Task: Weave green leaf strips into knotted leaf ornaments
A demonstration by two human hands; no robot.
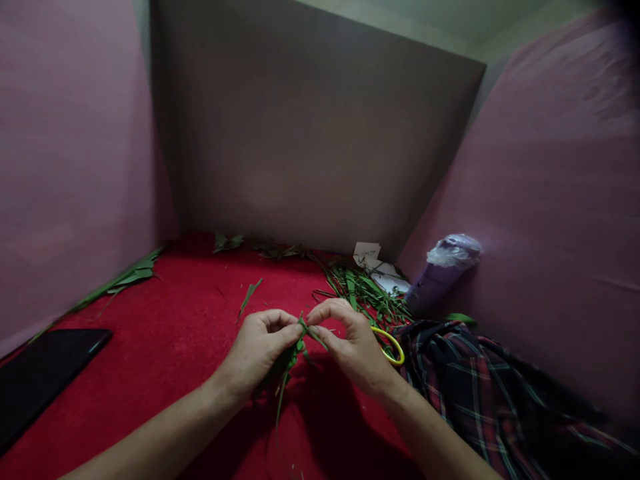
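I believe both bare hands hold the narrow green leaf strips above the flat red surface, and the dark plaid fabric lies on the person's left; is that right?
Not quite: the head view shows the dark plaid fabric on the person's right. The rest stands: the left hand and right hand hold the narrow green leaf strips above the flat red surface.

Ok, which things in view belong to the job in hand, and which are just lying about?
In the job:
- leaf strips, pinched between left hand and right hand
- leaf pile, probably

Lying about, it seems:
- dark slab
- plaid cloth
- purple container
- papers
- yellow ring, use unclear
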